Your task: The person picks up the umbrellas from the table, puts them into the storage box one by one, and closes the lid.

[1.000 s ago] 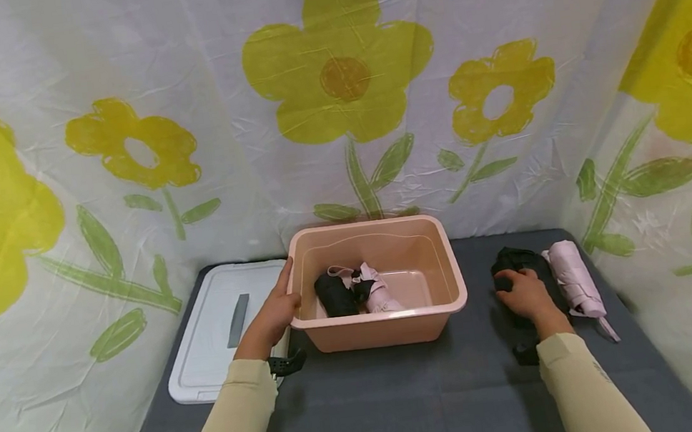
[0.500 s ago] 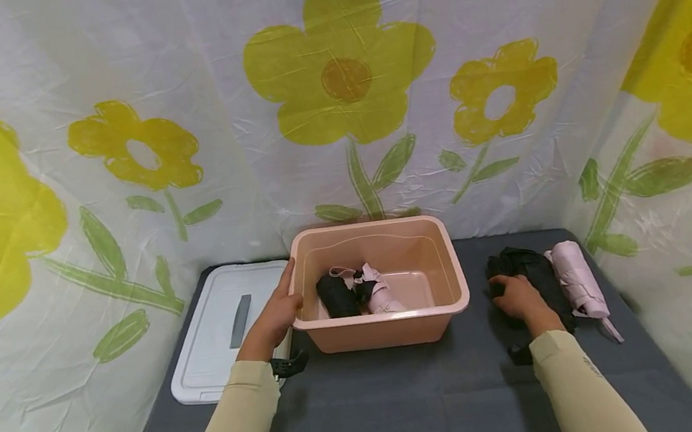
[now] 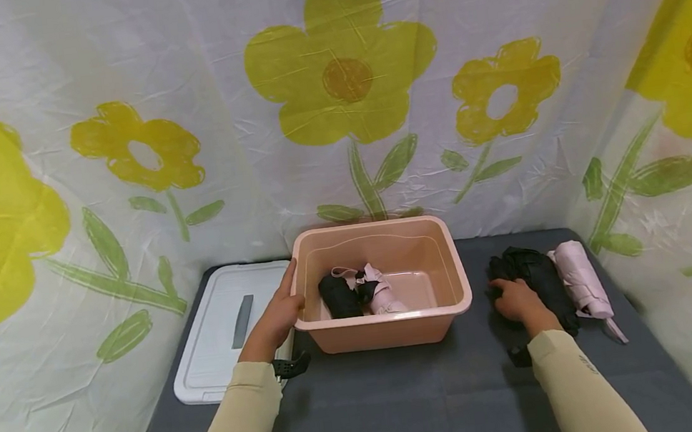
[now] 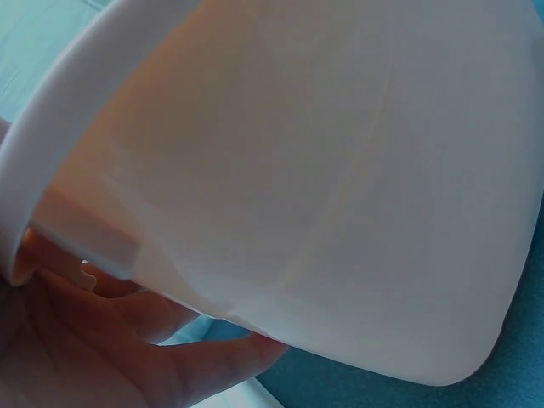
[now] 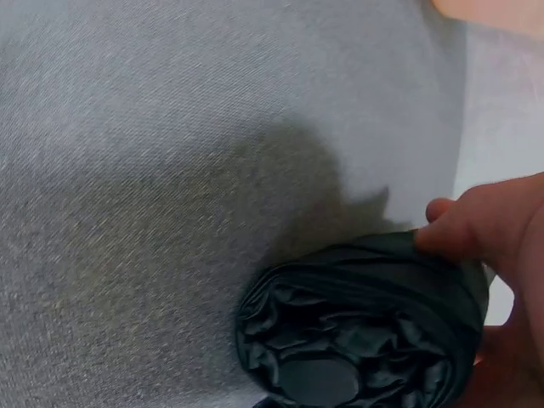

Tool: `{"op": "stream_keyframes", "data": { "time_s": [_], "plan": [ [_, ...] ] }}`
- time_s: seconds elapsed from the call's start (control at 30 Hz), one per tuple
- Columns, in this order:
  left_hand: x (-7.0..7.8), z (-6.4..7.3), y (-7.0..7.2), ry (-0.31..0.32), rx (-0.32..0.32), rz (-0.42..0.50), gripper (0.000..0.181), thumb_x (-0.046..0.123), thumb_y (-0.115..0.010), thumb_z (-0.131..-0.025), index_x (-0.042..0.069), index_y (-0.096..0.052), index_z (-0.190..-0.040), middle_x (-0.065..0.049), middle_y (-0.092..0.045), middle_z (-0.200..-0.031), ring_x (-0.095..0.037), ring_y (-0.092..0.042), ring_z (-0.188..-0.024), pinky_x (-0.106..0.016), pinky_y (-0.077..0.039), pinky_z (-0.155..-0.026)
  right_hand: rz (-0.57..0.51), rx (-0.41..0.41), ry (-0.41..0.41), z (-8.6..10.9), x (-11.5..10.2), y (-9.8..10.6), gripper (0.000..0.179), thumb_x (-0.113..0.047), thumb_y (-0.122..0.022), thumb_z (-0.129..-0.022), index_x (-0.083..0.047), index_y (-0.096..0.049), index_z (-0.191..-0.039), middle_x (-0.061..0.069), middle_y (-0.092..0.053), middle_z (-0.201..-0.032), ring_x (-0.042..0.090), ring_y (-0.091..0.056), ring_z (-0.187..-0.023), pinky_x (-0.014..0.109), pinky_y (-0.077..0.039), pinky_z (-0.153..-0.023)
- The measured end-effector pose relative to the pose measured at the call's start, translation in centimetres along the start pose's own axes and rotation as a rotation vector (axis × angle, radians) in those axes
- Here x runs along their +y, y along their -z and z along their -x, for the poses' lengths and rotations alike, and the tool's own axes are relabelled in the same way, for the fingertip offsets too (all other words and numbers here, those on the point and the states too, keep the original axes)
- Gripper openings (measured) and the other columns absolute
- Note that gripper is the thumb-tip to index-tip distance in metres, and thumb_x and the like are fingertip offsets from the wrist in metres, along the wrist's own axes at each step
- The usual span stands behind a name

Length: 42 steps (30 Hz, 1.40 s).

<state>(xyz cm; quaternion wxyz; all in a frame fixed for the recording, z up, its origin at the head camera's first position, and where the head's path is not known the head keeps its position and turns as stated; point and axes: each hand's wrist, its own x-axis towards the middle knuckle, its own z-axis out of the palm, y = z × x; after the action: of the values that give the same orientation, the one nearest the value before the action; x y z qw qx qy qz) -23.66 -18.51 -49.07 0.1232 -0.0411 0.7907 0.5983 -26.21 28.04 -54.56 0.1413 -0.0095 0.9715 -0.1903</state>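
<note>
My left hand (image 3: 276,324) grips the left side of a peach plastic bin (image 3: 373,334), fingers under its rim in the left wrist view. In the bin lie a black folded umbrella (image 3: 338,296) and a pale pink folded umbrella (image 3: 385,300), side by side. At the right, my right hand (image 3: 521,304) grips another black folded umbrella (image 5: 365,331) low over the cloth. Its end with gathered fabric faces the right wrist camera. Right beside that hand lies a further black folded umbrella (image 3: 549,285), and past it a pink folded umbrella (image 3: 579,279) with a strap.
A white lid (image 3: 213,347) with a grey handle lies left of the bin, partly behind the left hand. Dark grey cloth (image 3: 395,404) covers the table. A white curtain (image 3: 238,186) with yellow flowers closes off the back and sides.
My right hand has shifted slightly left with the black umbrella, so more of the black umbrella beside it shows. The left hand keeps its grip on the bin.
</note>
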Motion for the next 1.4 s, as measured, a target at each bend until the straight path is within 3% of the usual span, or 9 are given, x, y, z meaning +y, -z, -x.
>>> {"op": "stream_keyframes", "data": {
  "time_s": [0.27, 0.77, 1.03, 1.4],
  "plan": [
    [-0.2, -0.3, 0.0, 0.005, 0.001, 0.005, 0.091, 0.0, -0.038, -0.085, 0.048, -0.001, -0.152, -0.008, -0.003, -0.164, -0.04, -0.029, -0.137, -0.058, -0.043, -0.099, -0.018, 0.059, 0.005, 0.2, 0.7, 0.0, 0.051, -0.009, -0.057, -0.081, -0.002, -0.054, -0.132, 0.034, -0.051, -0.127, 0.051, -0.047, -0.115, 0.063, -0.04, -0.09],
    [0.0, -0.2, -0.2, 0.015, 0.008, 0.006, 0.092, 0.001, -0.041, -0.085, 0.051, -0.002, -0.151, -0.006, -0.002, -0.164, -0.041, -0.027, -0.139, -0.057, -0.044, -0.098, -0.054, 0.127, 0.038, 0.9, 1.0, -0.4, 0.047, -0.004, -0.056, -0.081, -0.003, -0.056, -0.128, 0.034, -0.053, -0.123, 0.05, -0.048, -0.114, 0.064, -0.041, -0.09],
    [0.3, 0.0, -0.1, 0.016, 0.008, 0.001, 0.089, 0.001, -0.039, -0.086, 0.048, -0.002, -0.152, -0.007, -0.003, -0.164, -0.04, -0.03, -0.138, -0.054, -0.047, -0.096, -0.091, 0.155, 0.043, 1.3, 0.2, -0.2, 0.047, -0.007, -0.054, -0.084, -0.004, -0.052, -0.131, 0.036, -0.047, -0.13, 0.05, -0.047, -0.114, 0.064, -0.042, -0.089],
    [3.1, 2.0, 0.1, 0.039, -0.031, -0.016, 0.087, -0.002, -0.039, -0.086, 0.031, 0.001, -0.157, -0.015, -0.002, -0.163, -0.044, -0.03, -0.137, -0.044, -0.053, -0.089, -0.092, 0.194, 0.079, 1.7, -0.8, 0.7, 0.049, -0.008, -0.057, -0.084, -0.005, -0.052, -0.132, 0.038, -0.044, -0.132, 0.053, -0.046, -0.117, 0.066, -0.041, -0.089]
  ]
}}
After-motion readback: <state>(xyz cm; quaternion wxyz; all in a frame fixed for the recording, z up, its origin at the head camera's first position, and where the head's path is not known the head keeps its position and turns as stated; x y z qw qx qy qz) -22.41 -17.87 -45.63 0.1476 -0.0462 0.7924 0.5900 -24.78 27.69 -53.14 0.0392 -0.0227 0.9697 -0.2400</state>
